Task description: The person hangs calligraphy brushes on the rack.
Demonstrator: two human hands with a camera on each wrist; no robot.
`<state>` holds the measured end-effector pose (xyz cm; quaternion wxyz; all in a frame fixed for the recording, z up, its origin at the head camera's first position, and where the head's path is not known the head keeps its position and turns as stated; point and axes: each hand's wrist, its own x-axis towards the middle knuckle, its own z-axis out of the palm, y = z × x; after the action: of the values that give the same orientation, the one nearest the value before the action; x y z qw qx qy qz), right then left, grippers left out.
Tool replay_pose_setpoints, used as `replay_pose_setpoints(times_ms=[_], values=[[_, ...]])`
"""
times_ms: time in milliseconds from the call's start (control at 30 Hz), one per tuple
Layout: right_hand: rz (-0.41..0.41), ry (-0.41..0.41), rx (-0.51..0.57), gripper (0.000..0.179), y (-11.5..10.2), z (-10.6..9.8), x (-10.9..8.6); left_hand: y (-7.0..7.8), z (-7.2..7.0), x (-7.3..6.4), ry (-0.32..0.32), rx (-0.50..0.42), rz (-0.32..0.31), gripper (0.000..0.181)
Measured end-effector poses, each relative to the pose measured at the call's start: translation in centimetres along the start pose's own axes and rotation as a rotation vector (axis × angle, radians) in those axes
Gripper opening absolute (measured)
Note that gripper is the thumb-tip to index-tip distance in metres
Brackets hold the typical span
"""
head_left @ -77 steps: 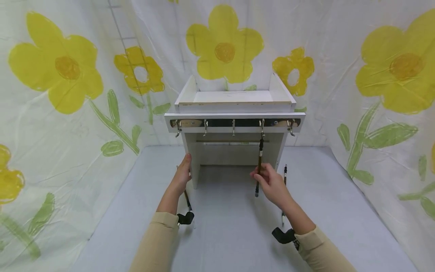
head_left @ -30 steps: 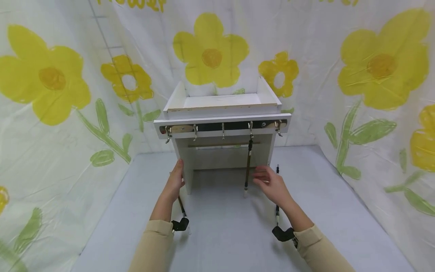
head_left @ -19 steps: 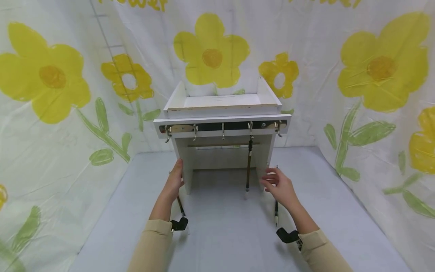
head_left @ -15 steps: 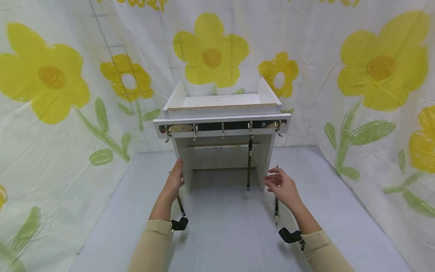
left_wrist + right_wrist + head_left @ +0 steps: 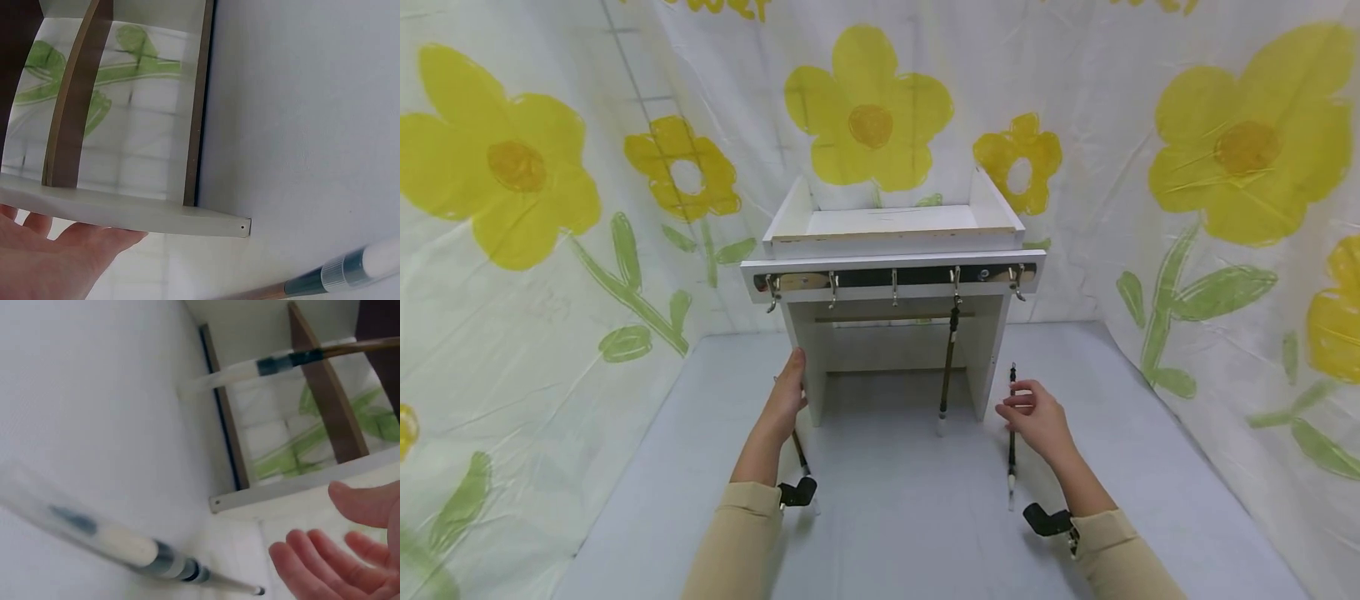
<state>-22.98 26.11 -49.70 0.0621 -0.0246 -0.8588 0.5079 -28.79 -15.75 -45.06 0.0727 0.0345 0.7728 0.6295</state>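
Note:
My left hand rests against the outer face of the left panel of a white shelf; in the left wrist view its fingertips touch that panel. A calligraphy brush hangs by its loop from the fourth hook, its clear-capped tip pointing down. My right hand hovers right of the shelf with loosely bent fingers, holding nothing. Another calligraphy brush lies beside it on the table, partly covered by the fingers. In the right wrist view this brush's clear cap shows up close.
A third brush lies left of the shelf, partly hidden behind the left hand. The hook rail spans the shelf front, its other hooks bare. A flower-printed curtain surrounds the pale table.
My right hand has let go of the hanging brush and moved right, past the shelf panel, to the brush on the table. The hanging brush sways slightly. My left hand stays at the panel.

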Motion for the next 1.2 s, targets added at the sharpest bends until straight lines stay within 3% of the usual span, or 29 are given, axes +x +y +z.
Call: replay_pose_setpoints(times_ms=[67, 200, 600, 900, 1200], values=[[0.022, 0.008, -0.023, 0.051, 0.4, 0.0, 0.0, -1.0, -0.1, 0.6, 0.012, -0.006, 0.008, 0.083], [0.063, 0.018, -0.045, 0.052, 0.9, 0.2, 0.1, -1.4, -0.1, 0.8, 0.026, 0.0, 0.021, 0.088], [0.112, 0.037, -0.036, 0.055, 1.6, 0.2, 0.2, -1.1, -0.4, 0.8, 0.025, -0.01, 0.003, 0.092], [0.204, 0.016, -0.098, 0.058, 2.1, 0.3, 0.3, -1.2, -0.2, 0.7, 0.016, -0.011, -0.004, 0.099], [0.209, 0.004, -0.127, 0.059, 2.6, 0.8, 0.6, -1.3, -0.3, 0.8, 0.023, -0.02, 0.008, 0.098]])
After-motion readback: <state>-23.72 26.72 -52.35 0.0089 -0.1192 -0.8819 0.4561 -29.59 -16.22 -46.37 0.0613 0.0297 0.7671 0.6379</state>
